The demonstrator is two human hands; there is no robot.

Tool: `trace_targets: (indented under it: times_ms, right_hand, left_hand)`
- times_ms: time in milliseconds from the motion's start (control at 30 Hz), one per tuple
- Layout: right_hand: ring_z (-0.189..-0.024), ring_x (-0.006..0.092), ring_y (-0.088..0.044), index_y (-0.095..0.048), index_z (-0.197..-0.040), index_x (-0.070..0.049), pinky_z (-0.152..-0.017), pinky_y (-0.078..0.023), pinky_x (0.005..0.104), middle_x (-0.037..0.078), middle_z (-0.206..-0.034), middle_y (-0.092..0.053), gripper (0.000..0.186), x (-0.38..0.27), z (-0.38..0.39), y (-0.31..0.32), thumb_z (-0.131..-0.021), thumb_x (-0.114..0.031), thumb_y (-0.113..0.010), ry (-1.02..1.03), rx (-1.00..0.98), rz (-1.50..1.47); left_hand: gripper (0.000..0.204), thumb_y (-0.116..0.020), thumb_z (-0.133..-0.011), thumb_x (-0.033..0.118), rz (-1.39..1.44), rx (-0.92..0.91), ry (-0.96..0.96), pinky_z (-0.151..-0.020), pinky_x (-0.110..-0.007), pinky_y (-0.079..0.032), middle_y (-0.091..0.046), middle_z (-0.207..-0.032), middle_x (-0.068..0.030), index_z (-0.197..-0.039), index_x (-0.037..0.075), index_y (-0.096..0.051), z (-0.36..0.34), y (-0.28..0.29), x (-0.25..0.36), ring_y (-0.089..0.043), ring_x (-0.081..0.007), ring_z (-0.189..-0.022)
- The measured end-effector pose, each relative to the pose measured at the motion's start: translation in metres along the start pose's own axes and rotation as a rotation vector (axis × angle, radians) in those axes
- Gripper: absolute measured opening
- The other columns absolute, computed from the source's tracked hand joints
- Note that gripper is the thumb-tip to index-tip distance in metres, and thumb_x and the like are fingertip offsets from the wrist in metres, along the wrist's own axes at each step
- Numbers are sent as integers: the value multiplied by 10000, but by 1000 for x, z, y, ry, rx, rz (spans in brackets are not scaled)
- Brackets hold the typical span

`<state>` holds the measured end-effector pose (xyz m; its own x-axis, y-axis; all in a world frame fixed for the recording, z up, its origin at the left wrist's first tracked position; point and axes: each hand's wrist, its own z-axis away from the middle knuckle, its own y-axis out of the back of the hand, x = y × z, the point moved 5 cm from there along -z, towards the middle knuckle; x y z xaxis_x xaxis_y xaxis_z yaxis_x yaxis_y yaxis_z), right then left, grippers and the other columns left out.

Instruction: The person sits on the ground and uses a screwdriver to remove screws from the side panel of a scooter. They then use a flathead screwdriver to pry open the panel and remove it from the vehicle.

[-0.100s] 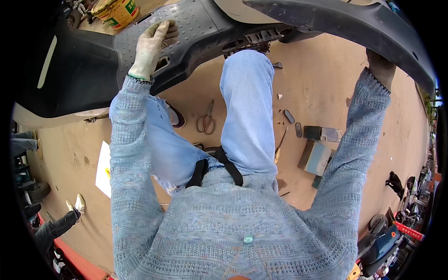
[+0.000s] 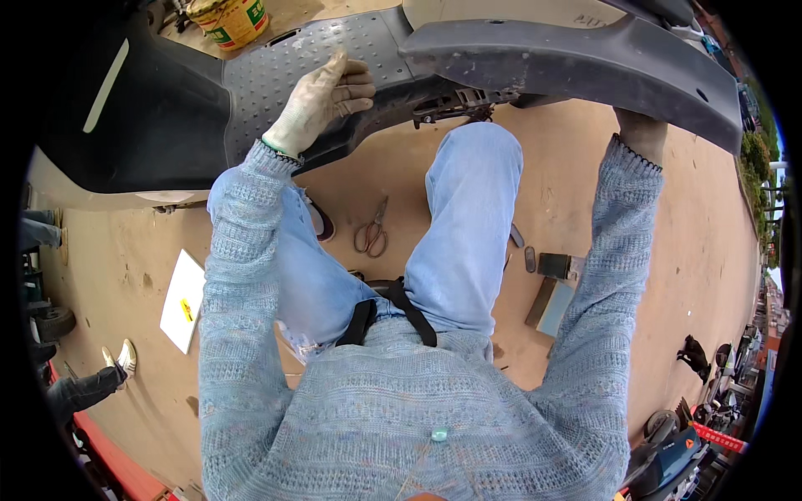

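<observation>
My left hand (image 2: pixel 324 98), in a pale work glove, is over the studded black footboard (image 2: pixel 317 50) of a scooter. Its fingers are stretched out and hold nothing. Long, curved and dark grey, a plastic trim panel (image 2: pixel 551 58) spans the upper right, its left end overlapping the footboard's right end. At the panel's right part my right hand (image 2: pixel 642 134) grips it from below; the fingers are hidden behind it. Below the panel's left end an opening in the scooter body shows a dark bracket (image 2: pixel 455 104).
On the ground between my legs lie rusty-handled scissors (image 2: pixel 372 234). Boxes (image 2: pixel 551 305) stand beside my right forearm. A white sheet (image 2: pixel 182 301) lies to the left, and a yellow bucket (image 2: pixel 230 21) stands beyond the footboard. Another person's legs (image 2: pixel 92 392) show at far left.
The trim panel has come left and nearer, against the footboard's end, with my right hand on it. My left hand has moved right, and its curled fingers have straightened. The view has shifted slightly.
</observation>
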<state>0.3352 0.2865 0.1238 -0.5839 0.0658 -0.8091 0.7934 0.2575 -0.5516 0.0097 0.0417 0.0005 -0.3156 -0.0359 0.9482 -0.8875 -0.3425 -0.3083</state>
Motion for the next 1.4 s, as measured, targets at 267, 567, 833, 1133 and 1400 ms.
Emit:
trace_targets:
  times_ms: [267,567,833,1133,1400]
  right_hand:
    - [-1118,189,-491,-437,-1215,-40,-922,-433,354,112,-1259,-486,370,129,12,-27,-918,-250,-505,104,-484,815]
    - [-1188,238,-431,-374,-1268,-9,-976,-384,404,144,-1318,-417,474,200,-18,52,-929,-328,-468,-96,-349,1018]
    - [-1249,282,-377,-318,-1315,17,-1025,-342,449,172,-1370,-356,571,167,-28,132,-939,-398,-435,-180,-589,1405]
    - [-1323,334,-248,-234,-1363,59,-1031,-290,568,219,-1423,-230,719,167,9,130,-931,-487,-416,-1076,-84,113]
    - [-1158,293,-455,-449,-1210,-14,-995,-315,553,153,-1229,-493,438,191,18,162,-955,-367,-405,-1144,227,319]
  left_hand:
    - [677,-468,-875,566,456,-50,60,-844,-342,-532,-518,-1187,-122,-1255,9,-412,21,-8,14,-600,-234,-969]
    - [470,-550,-915,251,299,-28,167,-869,-287,-518,-544,-1135,-110,-1245,-40,-385,39,-9,-20,-582,-149,-1011]
    - [559,-549,-919,238,262,97,139,-902,-262,-473,-508,-1192,-152,-1292,-95,-299,48,14,-45,-548,-174,-1074]
    - [476,-533,-923,180,154,235,225,-936,-282,-440,-530,-1192,-108,-1299,-49,-352,48,28,-90,-538,-151,-1066]
    - [478,-603,-892,207,-47,212,210,-952,-260,-377,-546,-1167,-70,-1284,-6,-431,50,14,-150,-491,-137,-1082]
